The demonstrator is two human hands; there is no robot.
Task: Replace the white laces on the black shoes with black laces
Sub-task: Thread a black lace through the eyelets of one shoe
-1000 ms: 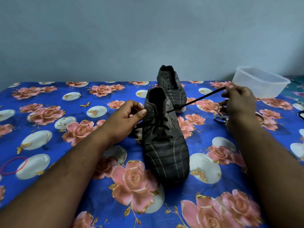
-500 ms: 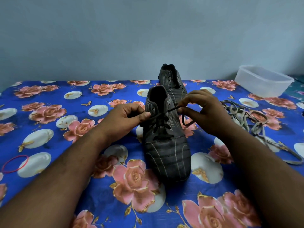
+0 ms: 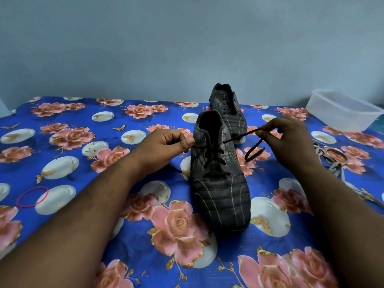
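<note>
A black striped shoe [image 3: 220,192] stands toe towards me on the floral cloth, with a black lace [image 3: 214,161] crossed through its lower eyelets. My right hand [image 3: 288,140] pinches the lace's right end, which runs taut from an upper right eyelet and then loops down below my fingers. My left hand [image 3: 166,146] pinches at the shoe's left upper edge, where the lace's other end comes out. The second black shoe [image 3: 228,109] stands behind the first, with bare eyelets. The removed white laces [image 3: 332,163] lie in a heap to the right.
A clear plastic tub [image 3: 342,110] sits at the back right by the wall. A pink rubber band [image 3: 32,197] lies at the left. The blue floral cloth [image 3: 104,183] covers the whole surface.
My right hand pulled the lace far right, came back to the shoe's eyelets, and now draws the lace end out to the right again. My left hand stayed at the shoe's left side.
</note>
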